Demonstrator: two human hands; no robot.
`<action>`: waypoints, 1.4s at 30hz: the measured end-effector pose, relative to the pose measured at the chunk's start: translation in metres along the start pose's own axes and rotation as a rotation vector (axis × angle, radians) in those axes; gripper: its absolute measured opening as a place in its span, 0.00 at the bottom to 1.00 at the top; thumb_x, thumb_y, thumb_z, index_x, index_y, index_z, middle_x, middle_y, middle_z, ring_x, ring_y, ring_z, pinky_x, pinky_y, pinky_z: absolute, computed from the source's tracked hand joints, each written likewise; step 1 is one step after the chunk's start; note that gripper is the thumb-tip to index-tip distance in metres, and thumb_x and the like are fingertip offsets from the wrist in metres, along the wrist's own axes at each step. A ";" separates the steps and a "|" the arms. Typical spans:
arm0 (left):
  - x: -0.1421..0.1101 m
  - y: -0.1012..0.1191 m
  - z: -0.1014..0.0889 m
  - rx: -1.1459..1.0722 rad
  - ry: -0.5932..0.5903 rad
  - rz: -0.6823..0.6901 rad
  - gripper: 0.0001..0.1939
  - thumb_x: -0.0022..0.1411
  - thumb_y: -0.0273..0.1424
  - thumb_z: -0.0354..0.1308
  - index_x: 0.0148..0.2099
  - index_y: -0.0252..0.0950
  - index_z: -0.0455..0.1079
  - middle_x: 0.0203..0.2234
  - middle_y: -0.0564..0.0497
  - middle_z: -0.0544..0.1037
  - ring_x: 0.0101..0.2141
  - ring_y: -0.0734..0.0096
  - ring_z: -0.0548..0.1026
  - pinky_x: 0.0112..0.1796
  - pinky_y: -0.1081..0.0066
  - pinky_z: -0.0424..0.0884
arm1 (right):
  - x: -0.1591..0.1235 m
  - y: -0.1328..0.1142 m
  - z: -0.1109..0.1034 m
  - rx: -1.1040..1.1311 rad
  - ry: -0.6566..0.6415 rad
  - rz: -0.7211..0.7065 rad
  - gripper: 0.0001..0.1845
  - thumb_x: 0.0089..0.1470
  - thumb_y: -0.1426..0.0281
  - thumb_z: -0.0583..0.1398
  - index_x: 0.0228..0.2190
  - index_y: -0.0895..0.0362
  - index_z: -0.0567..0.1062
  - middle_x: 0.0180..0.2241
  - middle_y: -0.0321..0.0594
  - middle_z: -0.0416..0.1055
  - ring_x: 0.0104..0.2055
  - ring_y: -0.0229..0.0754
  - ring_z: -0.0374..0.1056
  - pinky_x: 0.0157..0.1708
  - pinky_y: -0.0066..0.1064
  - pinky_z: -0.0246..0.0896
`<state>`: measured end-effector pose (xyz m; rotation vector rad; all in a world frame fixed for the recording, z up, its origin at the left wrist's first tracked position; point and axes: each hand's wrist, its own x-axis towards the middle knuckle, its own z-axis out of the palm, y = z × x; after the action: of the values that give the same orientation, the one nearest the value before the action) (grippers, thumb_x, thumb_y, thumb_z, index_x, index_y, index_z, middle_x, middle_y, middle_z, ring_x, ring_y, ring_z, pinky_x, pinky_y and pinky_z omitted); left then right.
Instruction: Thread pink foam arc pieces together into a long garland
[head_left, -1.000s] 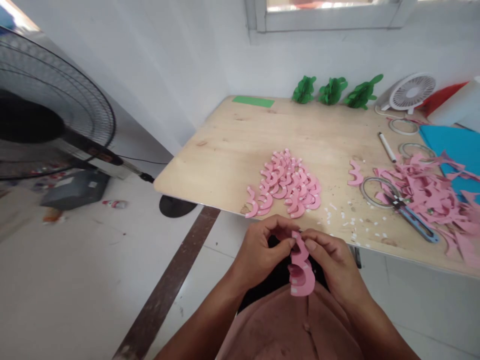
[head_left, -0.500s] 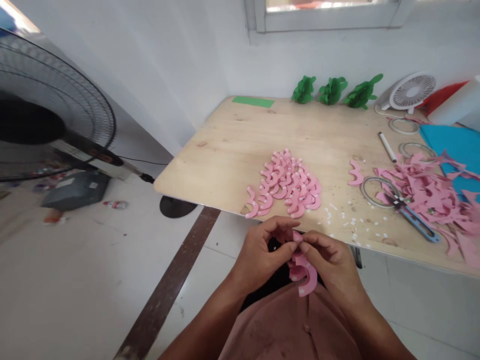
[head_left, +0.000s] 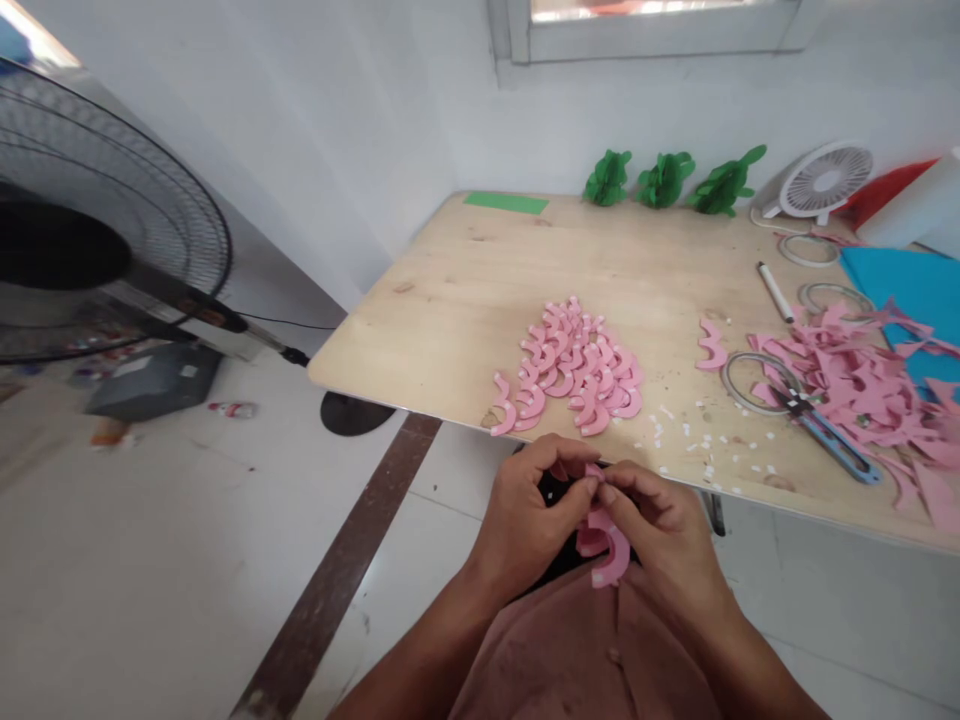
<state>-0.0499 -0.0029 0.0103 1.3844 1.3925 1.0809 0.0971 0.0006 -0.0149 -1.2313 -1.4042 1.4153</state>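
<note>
Left hand [head_left: 529, 500] and right hand [head_left: 666, 512], pinched closed, hold the cutout [head_left: 617, 562] by its top, at 6 o'clock from the pile [head_left: 574, 362]. Apparent step: pressing that end; next move calls for even pressure.

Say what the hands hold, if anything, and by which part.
The left hand and right hand pinch the pink piece near its upper end; its curved lower end shows below.

A large black fan [head_left: 60, 245] stands at left, a small white fan [head_left: 827, 180] near the back wall [head_left: 660, 110].
</note>
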 end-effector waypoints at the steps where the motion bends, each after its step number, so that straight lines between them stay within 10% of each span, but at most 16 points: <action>1: 0.000 -0.001 0.000 -0.011 -0.003 -0.010 0.07 0.54 0.25 0.57 0.38 0.36 0.72 0.28 0.52 0.75 0.31 0.72 0.71 0.36 0.72 0.68 | 0.000 0.001 0.000 0.004 -0.001 -0.001 0.06 0.53 0.68 0.59 0.30 0.55 0.76 0.29 0.36 0.72 0.32 0.38 0.68 0.33 0.27 0.62; 28: -0.002 -0.005 -0.001 -0.314 0.036 -0.146 0.12 0.57 0.30 0.57 0.44 0.34 0.71 0.28 0.51 0.76 0.30 0.74 0.74 0.34 0.73 0.71 | -0.002 0.002 0.004 0.005 0.014 0.052 0.08 0.52 0.66 0.59 0.28 0.57 0.76 0.27 0.38 0.72 0.30 0.40 0.68 0.30 0.29 0.64; 36: 0.001 -0.006 0.004 -0.341 0.105 -0.195 0.06 0.53 0.30 0.60 0.33 0.33 0.73 0.25 0.51 0.77 0.27 0.73 0.74 0.31 0.73 0.71 | -0.001 -0.002 0.005 -0.022 0.015 0.045 0.09 0.52 0.65 0.59 0.28 0.57 0.76 0.28 0.39 0.73 0.30 0.40 0.68 0.31 0.29 0.64; 42: -0.006 -0.004 0.004 -0.027 0.255 0.020 0.06 0.56 0.29 0.57 0.37 0.36 0.72 0.27 0.51 0.77 0.30 0.71 0.74 0.34 0.71 0.71 | -0.001 0.003 0.005 -0.022 0.019 0.043 0.10 0.53 0.64 0.59 0.28 0.57 0.76 0.26 0.38 0.72 0.29 0.40 0.68 0.30 0.29 0.63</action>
<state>-0.0468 -0.0089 0.0051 1.2765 1.5406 1.3214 0.0928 -0.0022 -0.0181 -1.2926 -1.3912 1.4165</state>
